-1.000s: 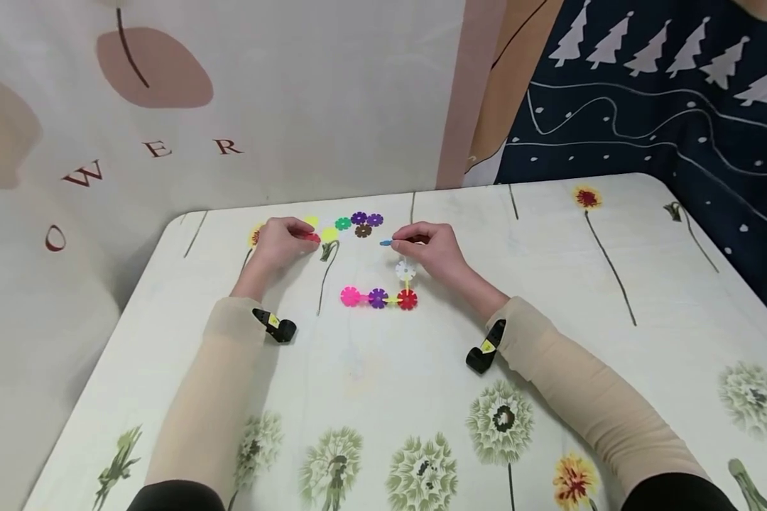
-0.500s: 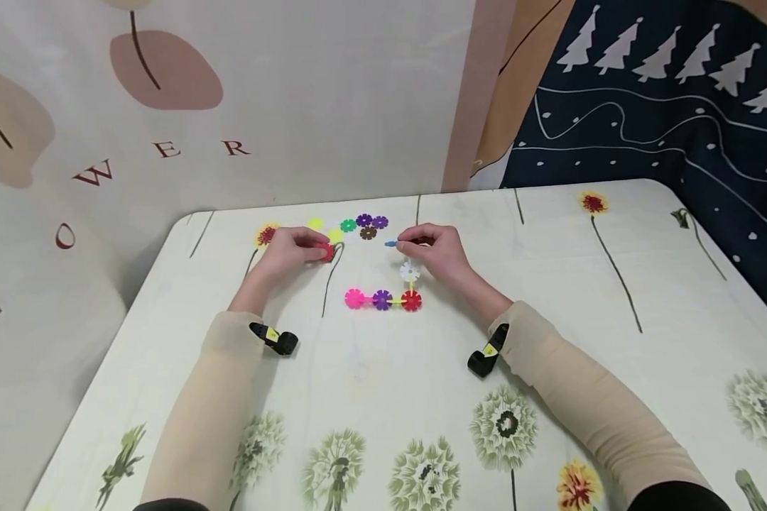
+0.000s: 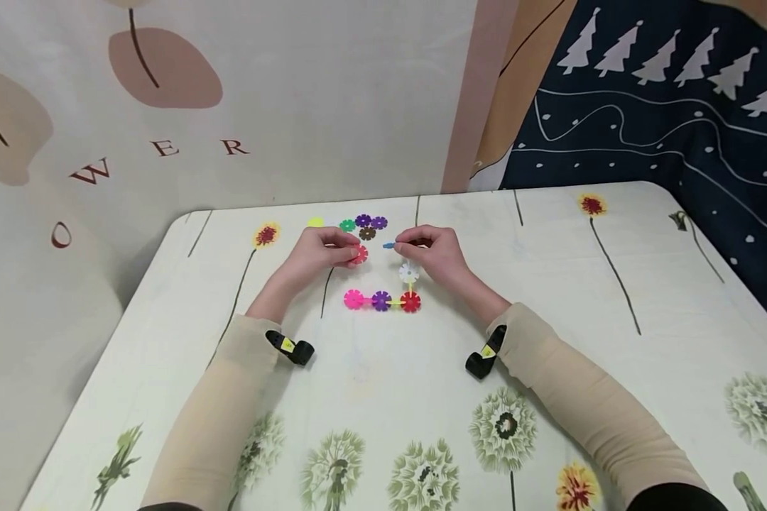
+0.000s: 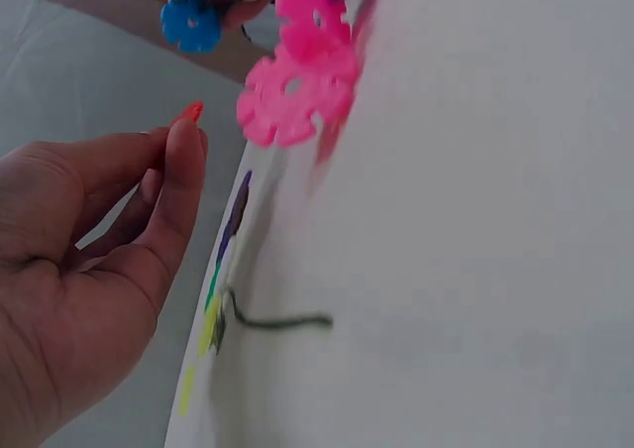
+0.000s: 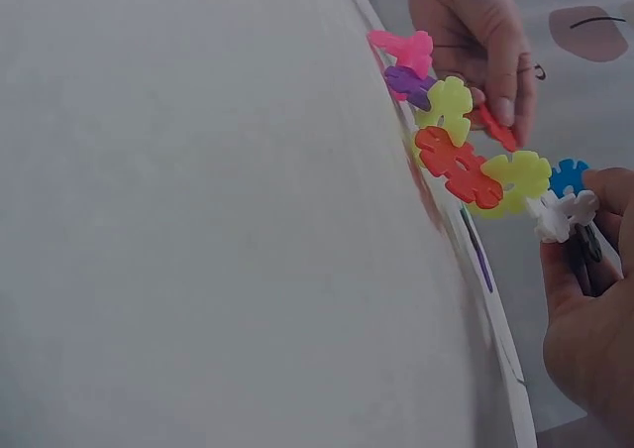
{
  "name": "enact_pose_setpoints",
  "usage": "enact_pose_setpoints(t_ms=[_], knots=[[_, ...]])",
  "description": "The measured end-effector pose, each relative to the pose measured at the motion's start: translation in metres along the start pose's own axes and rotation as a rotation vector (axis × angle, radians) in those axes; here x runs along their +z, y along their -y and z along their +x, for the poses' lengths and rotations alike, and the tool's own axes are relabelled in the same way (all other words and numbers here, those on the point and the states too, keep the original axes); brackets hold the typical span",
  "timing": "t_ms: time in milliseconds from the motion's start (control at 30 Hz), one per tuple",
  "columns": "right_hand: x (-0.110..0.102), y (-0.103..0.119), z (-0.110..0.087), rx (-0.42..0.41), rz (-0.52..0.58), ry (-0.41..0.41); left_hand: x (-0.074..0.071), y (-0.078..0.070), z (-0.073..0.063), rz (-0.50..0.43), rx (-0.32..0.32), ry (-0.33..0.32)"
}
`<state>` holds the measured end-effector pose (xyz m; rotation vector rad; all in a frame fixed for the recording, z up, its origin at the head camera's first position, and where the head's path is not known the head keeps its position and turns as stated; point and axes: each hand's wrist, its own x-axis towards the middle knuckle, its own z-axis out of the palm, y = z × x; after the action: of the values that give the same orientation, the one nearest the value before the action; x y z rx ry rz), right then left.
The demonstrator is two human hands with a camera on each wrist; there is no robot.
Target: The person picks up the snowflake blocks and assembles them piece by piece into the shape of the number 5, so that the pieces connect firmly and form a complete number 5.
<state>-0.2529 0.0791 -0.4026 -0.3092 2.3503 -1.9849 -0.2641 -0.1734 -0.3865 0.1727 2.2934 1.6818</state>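
Between thumb and fingertips my left hand (image 3: 316,257) pinches a red snowflake disc (image 3: 360,254), seen edge-on in the left wrist view. My right hand (image 3: 439,253) grips one end of a chain of interlocking snowflake discs, near the white disc (image 5: 563,216) and a blue disc (image 3: 389,245). A dark disc (image 5: 591,244) is partly hidden in those fingers. The chain bends at another red disc (image 3: 410,302) and runs left through a purple disc (image 3: 381,301) to a pink disc (image 3: 354,299); yellow discs (image 5: 518,178) link some of these. A small gap separates the held red disc from the blue one.
Behind the hands, loose discs lie on the table: yellow (image 3: 316,222), green (image 3: 347,225), two purple (image 3: 379,223) and brown (image 3: 367,233). A floral cloth (image 3: 383,397) covers the table, with printed wall hangings (image 3: 332,99) behind.
My left hand has picked up the red disc from the far-left group and carried it right, close to the blue disc. My right hand and the chain have barely moved.
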Motion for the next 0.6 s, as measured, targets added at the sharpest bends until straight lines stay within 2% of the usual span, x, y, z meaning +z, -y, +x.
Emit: enact_pose_setpoints(t_ms=[267, 600], knots=[[-0.001, 0.002, -0.001, -0.018, -0.009, 0.002, 0.018, -0.014, 0.002, -0.066, 0.03, 0.037], [-0.005, 0.006, -0.002, -0.012, -0.032, 0.028, 0.024, -0.023, 0.004, -0.033, 0.04, 0.022]])
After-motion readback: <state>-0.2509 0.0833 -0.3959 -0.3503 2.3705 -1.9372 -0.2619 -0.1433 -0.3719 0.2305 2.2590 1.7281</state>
